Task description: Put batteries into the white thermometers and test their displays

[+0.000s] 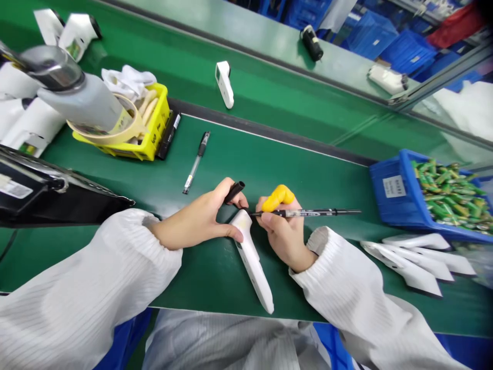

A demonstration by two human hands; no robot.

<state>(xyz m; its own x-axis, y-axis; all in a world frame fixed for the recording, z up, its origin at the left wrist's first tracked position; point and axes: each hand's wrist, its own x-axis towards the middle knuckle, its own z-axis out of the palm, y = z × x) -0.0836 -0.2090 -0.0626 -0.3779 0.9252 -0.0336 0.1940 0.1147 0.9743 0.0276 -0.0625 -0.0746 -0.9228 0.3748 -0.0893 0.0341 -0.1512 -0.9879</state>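
Note:
My left hand [198, 218] grips the head of a white, gun-shaped infrared thermometer [254, 267], thumb on its near side. A black pen cap [234, 192] sticks up between the fingers of that same hand. In my right hand [285, 239] is a slim black marker pen [319, 212], held in a writing grip with its tip at the thermometer's head. A yellow finger cot [278, 197] covers the right index finger. The exact contact at the tip is hard to make out. Beyond my left hand, a capped gel pen [196, 163] lies on the green table.
A yellow basket [154, 131] carries a tape roll and grey bottle [84, 103]. At right stand a blue bin [393, 186] of green circuit boards and several white shells [418, 259]. Another thermometer [224, 85] lies on the green belt behind. A black case [57, 192] is at left.

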